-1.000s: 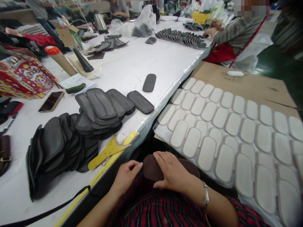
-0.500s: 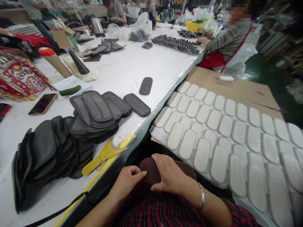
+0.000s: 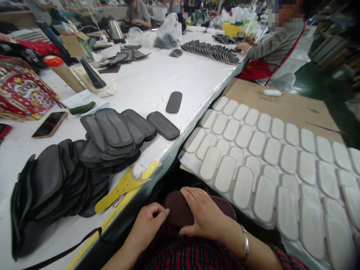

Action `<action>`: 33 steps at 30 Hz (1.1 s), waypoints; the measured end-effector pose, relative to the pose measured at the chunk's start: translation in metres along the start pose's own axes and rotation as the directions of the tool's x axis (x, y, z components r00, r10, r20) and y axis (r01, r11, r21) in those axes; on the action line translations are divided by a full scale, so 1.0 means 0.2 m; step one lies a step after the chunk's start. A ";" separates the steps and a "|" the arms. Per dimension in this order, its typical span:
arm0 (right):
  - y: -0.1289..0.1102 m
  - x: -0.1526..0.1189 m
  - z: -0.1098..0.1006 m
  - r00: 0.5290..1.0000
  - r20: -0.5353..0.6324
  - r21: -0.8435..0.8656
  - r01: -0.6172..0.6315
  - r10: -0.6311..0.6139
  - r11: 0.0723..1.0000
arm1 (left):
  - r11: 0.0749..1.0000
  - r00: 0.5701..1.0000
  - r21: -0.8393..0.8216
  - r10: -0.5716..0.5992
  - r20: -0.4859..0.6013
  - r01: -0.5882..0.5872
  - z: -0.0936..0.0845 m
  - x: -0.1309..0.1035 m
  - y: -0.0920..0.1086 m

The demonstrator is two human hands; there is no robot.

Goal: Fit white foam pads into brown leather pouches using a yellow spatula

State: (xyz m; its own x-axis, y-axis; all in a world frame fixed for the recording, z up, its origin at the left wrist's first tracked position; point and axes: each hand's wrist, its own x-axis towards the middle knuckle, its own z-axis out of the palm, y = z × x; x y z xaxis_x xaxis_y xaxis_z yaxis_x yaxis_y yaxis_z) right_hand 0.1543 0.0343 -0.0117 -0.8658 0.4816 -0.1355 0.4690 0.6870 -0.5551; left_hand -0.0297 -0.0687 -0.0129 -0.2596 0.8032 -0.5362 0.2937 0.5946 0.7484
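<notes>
Your left hand [image 3: 153,221] comes in low from the left, fingers curled in, with the thumb and bent forefinger brought nearly together right at the left end of the brown pad [image 3: 178,208]. That grip is mostly closed, but I can't tell if the edge is actually caught between the tips.

Your right hand [image 3: 204,212] comes in from the other side, palm down and laid across the middle of the pad. Fingers are close together and nearly straight, tips at the far edge, thumb spread out toward the near edge. So that grip is wide but has hold of the pad from edge to edge, and the pad pokes out on both sides of it. The underside is hidden, so no clue what's going on below.

The pad itself lies just in front of your striped shirt [image 3: 188,255], past the edge of the white surface [image 3: 135,82], in the gap before the pale pads [image 3: 288,212] laid out in rows on your right. Some of those overlap. On the surface to your left you've got the heap of dark grey pads [image 3: 50,172], and a yellow piece [image 3: 120,189] with a curved notch lies between that heap and the surface's edge.
</notes>
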 end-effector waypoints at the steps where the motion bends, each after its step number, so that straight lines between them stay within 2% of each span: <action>1: 0.00 0.00 0.00 1.000 -0.003 -0.001 -0.003 0.003 1.000 | 1.000 1.000 0.015 0.012 -0.006 -0.012 0.00 0.00 0.00; 16: -0.02 0.01 -0.01 0.999 0.051 -0.034 -0.007 0.008 0.999 | 0.990 0.997 0.121 0.078 -0.021 -0.075 0.01 0.01 -0.01; 23: -0.04 0.02 -0.02 0.999 0.052 -0.080 -0.010 0.014 0.997 | 0.975 0.993 0.189 0.116 0.010 -0.116 -0.03 0.04 -0.04; 26: -0.05 0.01 -0.02 0.999 0.048 -0.094 -0.009 0.013 0.996 | 0.953 0.978 0.235 0.204 -0.030 -0.192 -0.04 0.05 -0.06; 28: -0.05 0.01 -0.01 0.999 0.045 -0.103 -0.010 0.014 0.995 | 0.883 0.922 0.323 0.382 -0.067 -0.342 -0.04 0.04 -0.07; 29: -0.05 0.01 -0.01 0.999 0.042 -0.108 -0.013 0.017 0.994 | 0.811 0.869 0.388 0.492 -0.046 -0.439 -0.04 0.03 -0.08; 31: -0.05 0.00 -0.01 0.999 0.038 -0.117 -0.015 0.020 0.993 | 0.604 0.740 0.517 0.666 0.090 -0.606 -0.04 0.02 -0.08; 33: -0.04 -0.02 -0.01 1.000 0.028 -0.125 -0.004 0.007 0.992 | 0.405 0.645 0.607 0.724 0.244 -0.684 -0.05 0.01 -0.09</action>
State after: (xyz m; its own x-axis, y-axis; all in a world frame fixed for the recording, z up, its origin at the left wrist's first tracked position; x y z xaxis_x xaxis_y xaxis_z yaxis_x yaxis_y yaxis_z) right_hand 0.1540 0.0273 -0.0058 -0.8669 0.4713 -0.1623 0.4903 0.7479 -0.4475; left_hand -0.0447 -0.0783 -0.0235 0.2698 0.9576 0.1006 0.8548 -0.2863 0.4327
